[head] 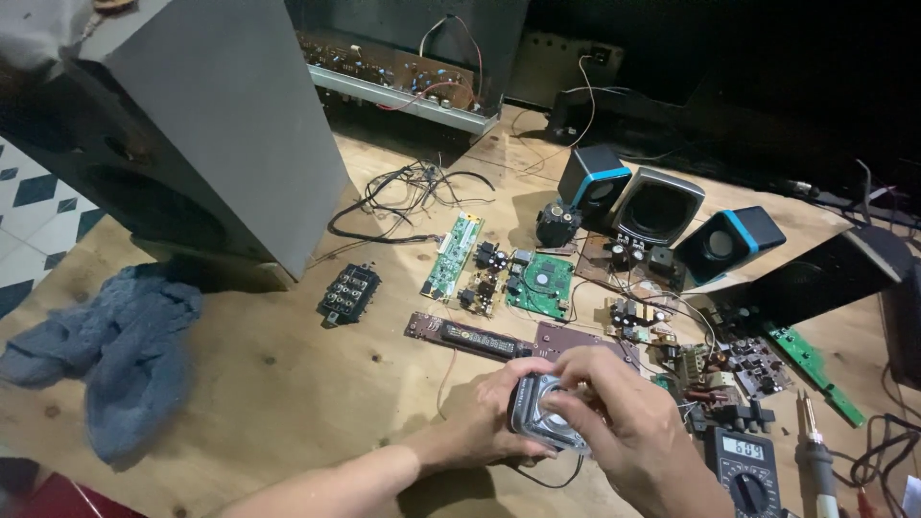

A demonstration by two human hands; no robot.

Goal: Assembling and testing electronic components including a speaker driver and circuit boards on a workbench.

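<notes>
Though both hands' fingers (576,369) grasp the small grey speaker unit (543,412) near the table (288,374) edge, right hand (633,427) hides its right half; left hand (494,412) cups beneath.

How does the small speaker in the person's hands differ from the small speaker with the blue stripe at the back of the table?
The small speaker in the hands is silver-grey; the blue-striped speaker is black with a blue band.
The silver-grey one is lifted and gripped by the left hand and right hand; the blue-striped one stands untouched on the wooden table.
The held one faces up toward the camera; the other faces sideways.
Both are small boxes with a round driver.
</notes>
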